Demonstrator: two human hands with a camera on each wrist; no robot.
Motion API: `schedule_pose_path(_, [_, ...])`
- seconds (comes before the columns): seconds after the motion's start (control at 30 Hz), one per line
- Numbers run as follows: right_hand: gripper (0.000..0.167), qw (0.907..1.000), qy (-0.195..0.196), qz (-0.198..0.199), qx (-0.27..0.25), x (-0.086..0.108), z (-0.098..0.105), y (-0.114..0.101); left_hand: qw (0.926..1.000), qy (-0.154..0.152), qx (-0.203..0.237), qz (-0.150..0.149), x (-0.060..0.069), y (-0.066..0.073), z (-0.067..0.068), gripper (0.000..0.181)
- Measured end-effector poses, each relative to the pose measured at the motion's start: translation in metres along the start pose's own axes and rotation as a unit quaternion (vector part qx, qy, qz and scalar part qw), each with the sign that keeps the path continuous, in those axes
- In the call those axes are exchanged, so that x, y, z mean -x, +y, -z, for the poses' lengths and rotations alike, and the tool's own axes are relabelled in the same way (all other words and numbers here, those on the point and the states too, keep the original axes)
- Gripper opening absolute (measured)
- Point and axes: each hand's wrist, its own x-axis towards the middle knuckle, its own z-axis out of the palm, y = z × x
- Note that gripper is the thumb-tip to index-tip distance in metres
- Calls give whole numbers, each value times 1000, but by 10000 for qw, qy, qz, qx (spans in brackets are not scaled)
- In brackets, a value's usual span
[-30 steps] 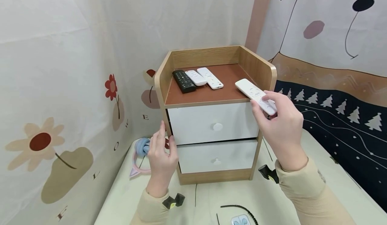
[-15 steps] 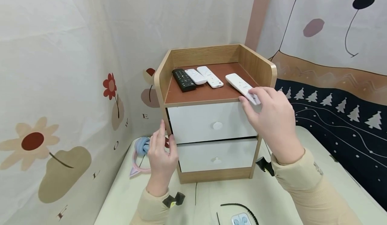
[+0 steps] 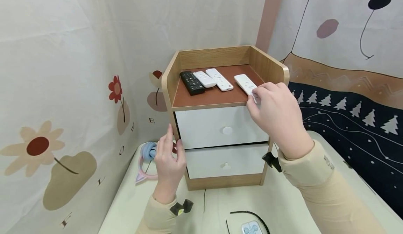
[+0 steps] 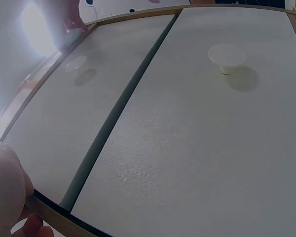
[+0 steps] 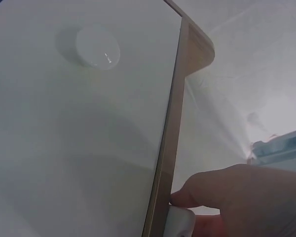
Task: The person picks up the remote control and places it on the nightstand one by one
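A small wooden cabinet (image 3: 225,182) with two white drawers and a brown top shelf stands in the middle of the head view. My right hand (image 3: 278,117) pinches the near end of a white remote control (image 3: 244,83) at the right of that shelf; the fingers hide this end. In the right wrist view, the end of the remote control (image 5: 179,221) lies against the shelf's edge, under my fingers. With fairly straight fingers, my left hand (image 3: 169,162) touches the cabinet's left side, thumb near the front edge. A black remote control (image 3: 191,83) and two white ones (image 3: 219,79) lie farther left.
Raised walls border the shelf at the sides and back. Round knobs stick out from the upper drawer (image 3: 201,132) and lower drawer (image 3: 207,162). A pink and blue item (image 3: 148,153) lies left of the cabinet. A dark curved strip (image 3: 252,213) and an earphone case (image 3: 251,228) lie in front.
My right hand has moved left and inward with the white remote control, lowering it onto the shelf. The left hand stays in place.
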Motion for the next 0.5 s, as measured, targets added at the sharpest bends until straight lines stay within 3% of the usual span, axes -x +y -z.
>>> schedule_pose_path(0.3, [35,9952,-931,-225,-213,-22,0,-1,9995,192,-58,-256,0,-4,-2,61])
schedule_pose_path(0.5, [39,9902,-1304,-313,-393,-37,-5,1,9999,71,-19,-85,0,-1,0,59])
